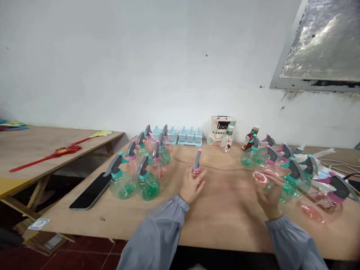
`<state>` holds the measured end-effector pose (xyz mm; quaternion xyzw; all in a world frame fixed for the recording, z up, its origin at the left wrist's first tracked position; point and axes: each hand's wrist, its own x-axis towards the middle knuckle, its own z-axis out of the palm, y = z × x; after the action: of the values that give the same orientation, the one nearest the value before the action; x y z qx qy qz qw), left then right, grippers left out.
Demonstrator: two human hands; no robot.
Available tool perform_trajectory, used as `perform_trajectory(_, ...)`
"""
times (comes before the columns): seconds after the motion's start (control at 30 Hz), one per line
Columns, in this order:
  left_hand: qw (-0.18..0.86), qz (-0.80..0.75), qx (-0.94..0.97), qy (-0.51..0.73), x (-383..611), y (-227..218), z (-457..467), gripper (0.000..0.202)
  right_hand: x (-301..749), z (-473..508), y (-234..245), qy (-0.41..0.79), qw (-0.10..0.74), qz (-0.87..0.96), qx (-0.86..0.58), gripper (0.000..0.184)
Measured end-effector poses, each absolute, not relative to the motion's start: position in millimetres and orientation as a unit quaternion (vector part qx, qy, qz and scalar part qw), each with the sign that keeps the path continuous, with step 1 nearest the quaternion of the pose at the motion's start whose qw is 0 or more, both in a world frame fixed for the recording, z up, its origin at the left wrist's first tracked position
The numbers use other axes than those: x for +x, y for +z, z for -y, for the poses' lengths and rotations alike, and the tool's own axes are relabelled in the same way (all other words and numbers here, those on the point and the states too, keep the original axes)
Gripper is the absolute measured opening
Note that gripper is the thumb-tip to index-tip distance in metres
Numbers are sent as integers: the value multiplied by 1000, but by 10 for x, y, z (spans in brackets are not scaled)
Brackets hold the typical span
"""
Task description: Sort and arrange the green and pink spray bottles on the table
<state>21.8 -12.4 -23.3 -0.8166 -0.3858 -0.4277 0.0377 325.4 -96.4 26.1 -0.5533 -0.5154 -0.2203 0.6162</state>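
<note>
My left hand (192,184) is closed round a small pink spray bottle (197,173) at the middle of the table; its grey trigger head points up and my palm hides most of the body. My right hand (269,195), smeared by motion, hovers at the edge of the right-hand group of spray bottles. Closest to its fingers are a pink spray bottle (261,177) and a green spray bottle (289,189); contact cannot be made out. On the far right a larger-looking pink spray bottle (320,208) leans its grey head rightward.
Several green and pink spray bottles (148,186) stand on the left, beside a black phone (91,191). Along the wall are light-blue ice-pop moulds (190,138), a paper bag (215,131), a white bottle (228,140) and a brown bottle (249,140). Cables (341,163) lie at right.
</note>
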Motion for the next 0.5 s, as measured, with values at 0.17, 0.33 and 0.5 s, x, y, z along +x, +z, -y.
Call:
perform_trajectory(0.17, 70, 337, -843, -413, 373, -264, 383, 44, 2227, 610, 223, 68, 561, 668, -484, 69)
perform_trajectory(0.33, 99, 342, -861, -362, 334, -82, 643, 38, 1806, 367, 278, 222, 594, 633, -444, 79)
perform_trajectory(0.5, 18, 275, -914, -299, -411, 513, 1079, 37, 1807, 327, 287, 278, 606, 605, -434, 61)
